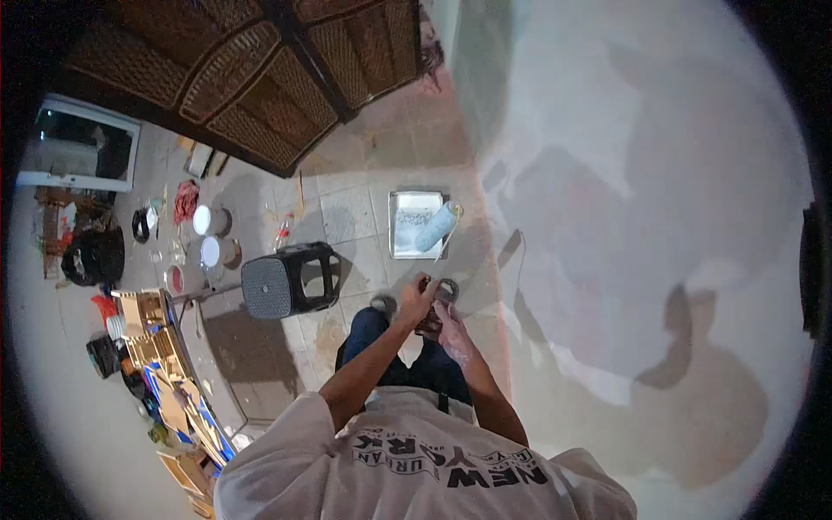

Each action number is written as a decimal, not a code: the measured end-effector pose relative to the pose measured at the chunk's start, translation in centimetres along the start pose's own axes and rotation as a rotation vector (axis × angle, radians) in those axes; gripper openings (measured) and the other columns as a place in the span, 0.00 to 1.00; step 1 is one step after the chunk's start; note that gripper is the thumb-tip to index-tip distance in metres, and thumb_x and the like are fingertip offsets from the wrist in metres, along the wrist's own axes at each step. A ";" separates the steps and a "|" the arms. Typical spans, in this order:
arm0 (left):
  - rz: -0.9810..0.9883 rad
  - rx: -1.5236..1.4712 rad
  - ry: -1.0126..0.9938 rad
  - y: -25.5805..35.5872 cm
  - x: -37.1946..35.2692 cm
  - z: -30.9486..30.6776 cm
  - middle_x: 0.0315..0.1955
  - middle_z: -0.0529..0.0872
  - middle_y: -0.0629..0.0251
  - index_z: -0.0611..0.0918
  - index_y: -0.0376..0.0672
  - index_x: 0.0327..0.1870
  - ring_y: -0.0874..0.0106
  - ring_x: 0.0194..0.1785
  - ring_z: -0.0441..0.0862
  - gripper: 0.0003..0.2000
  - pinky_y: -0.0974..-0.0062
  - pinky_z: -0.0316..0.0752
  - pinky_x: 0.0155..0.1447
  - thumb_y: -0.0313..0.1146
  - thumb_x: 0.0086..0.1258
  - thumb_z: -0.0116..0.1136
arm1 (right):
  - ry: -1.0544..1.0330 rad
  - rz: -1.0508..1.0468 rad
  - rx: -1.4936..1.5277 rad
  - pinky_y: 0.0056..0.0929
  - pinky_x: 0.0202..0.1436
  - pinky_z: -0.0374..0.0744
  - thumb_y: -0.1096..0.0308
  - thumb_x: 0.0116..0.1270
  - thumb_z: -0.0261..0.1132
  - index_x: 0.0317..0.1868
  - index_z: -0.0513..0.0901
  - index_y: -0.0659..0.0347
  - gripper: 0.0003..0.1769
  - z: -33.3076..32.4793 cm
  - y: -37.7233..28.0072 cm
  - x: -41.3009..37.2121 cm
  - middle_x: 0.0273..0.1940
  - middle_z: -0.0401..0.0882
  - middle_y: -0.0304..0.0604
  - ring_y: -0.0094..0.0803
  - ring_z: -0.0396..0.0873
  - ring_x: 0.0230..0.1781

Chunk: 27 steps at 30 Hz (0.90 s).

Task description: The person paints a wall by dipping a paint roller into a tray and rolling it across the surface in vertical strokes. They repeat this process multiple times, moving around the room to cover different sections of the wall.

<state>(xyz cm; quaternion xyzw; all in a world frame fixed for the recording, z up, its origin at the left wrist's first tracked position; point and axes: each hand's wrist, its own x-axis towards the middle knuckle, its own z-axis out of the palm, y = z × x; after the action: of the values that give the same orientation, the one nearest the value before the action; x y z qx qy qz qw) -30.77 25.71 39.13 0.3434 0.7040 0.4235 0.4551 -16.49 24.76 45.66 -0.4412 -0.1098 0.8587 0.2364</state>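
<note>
A paint roller (436,227) with a pale blue sleeve lies over the metal paint tray (399,247), which has white paint in it. The roller's thin wire frame points back towards my hands. My left hand (418,302) is closed around the dark handle end in line with that wire. Just behind and to its right, my right hand (449,322) is closed too, its fingers curled on a brownish dark part below the left hand. Whitish smears mark the right hand and forearm. Fingers partly hide what they grip.
A black plastic stool (267,286) lies on its side to the left. Beyond it stand white buckets (208,220) and a plastic bottle (284,227). Wooden pieces (173,390) are piled far left. A woven wooden screen (260,87) leans ahead; a white wall (589,260) rises at right.
</note>
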 end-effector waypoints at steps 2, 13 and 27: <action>-0.091 -0.166 0.029 -0.8 1.2 1.4 0.29 0.88 0.58 0.81 0.36 0.40 0.69 0.33 0.86 0.11 0.68 0.77 0.38 0.37 0.73 0.63 | 0.103 0.030 -0.028 0.39 0.52 0.86 0.56 0.77 0.66 0.72 0.67 0.60 0.30 -0.8 0.3 2.7 0.64 0.74 0.44 0.34 0.78 0.61; -0.465 -0.783 -0.176 -17.5 4.3 2.0 0.36 0.87 0.68 0.81 0.38 0.44 0.81 0.37 0.81 0.06 0.79 0.77 0.40 0.31 0.76 0.64 | 0.440 0.052 -0.521 0.27 0.38 0.80 0.65 0.79 0.60 0.58 0.76 0.63 0.14 -8.1 10.6 15.5 0.40 0.80 0.38 0.26 0.78 0.36; -0.561 -0.414 -0.240 -35.4 10.8 -2.5 0.56 0.85 0.58 0.79 0.37 0.65 0.72 0.58 0.81 0.18 0.71 0.74 0.62 0.40 0.85 0.50 | 0.470 -0.084 -0.553 0.18 0.16 0.62 0.60 0.79 0.62 0.50 0.79 0.57 0.10 -16.1 18.6 36.6 0.22 0.67 0.27 0.14 0.63 0.15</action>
<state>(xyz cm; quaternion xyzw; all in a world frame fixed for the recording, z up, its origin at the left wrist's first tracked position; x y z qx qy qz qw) -40.33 20.08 3.73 0.0851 0.6117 0.3724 0.6928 -27.45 26.80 2.95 -0.6688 -0.2983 0.6614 0.1620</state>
